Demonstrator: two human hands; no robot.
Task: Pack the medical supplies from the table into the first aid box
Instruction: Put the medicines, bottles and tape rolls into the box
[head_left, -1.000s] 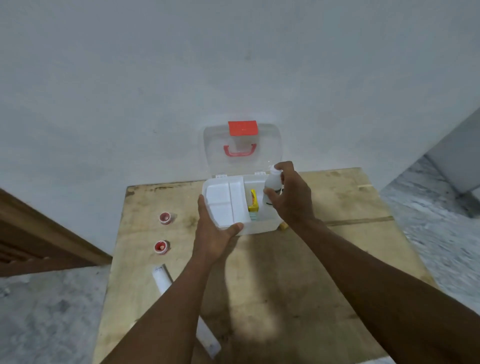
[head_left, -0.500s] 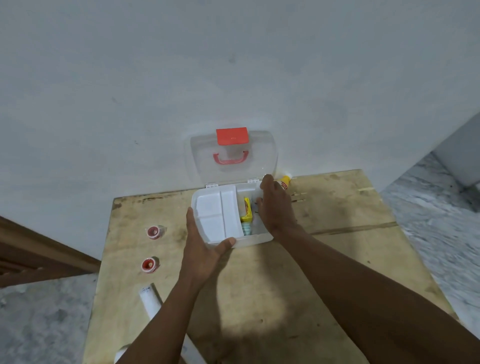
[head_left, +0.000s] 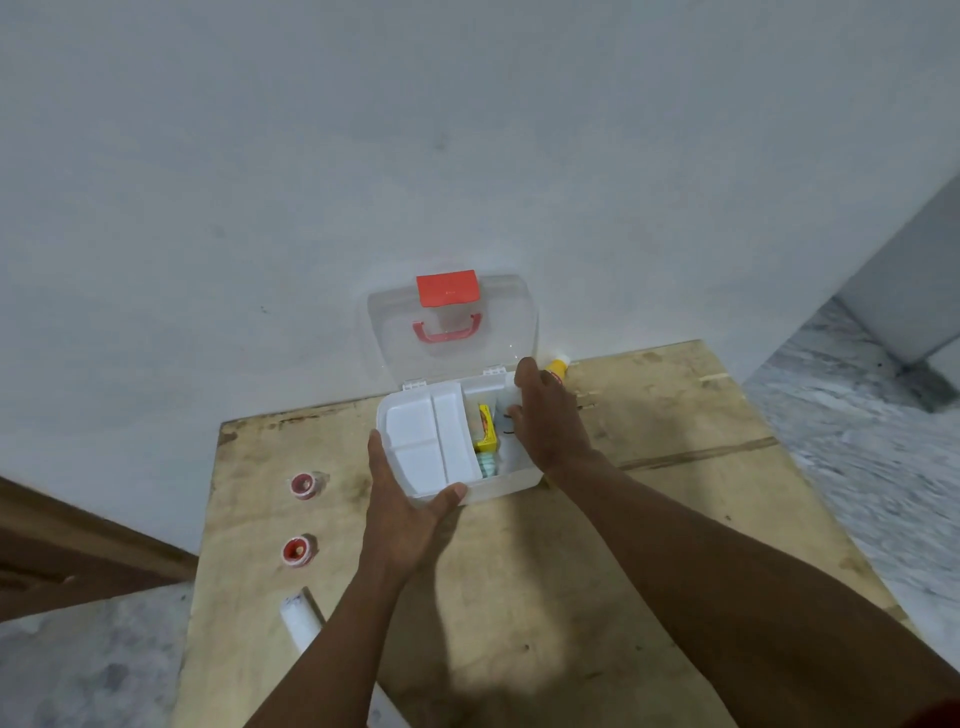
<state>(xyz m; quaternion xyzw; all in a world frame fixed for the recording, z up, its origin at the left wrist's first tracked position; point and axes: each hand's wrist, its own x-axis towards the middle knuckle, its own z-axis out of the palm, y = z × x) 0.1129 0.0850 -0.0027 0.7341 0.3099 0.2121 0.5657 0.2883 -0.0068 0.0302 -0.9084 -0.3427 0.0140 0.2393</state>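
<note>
Left hand (head_left: 410, 512) grips the near left corner of the open first aid box (head_left: 511, 480), thumb on its front rim. Right hand (head_left: 548, 421) reaches into the right compartment, fingers curled down; whether it holds anything I cannot tell. Two red-capped jars (head_left: 302, 486) sit left on the desk (head_left: 675, 493).

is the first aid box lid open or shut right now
Open. The clear lid stands upright against the wall behind the first aid box, and the white tray and yellow packet inside are exposed.
</note>
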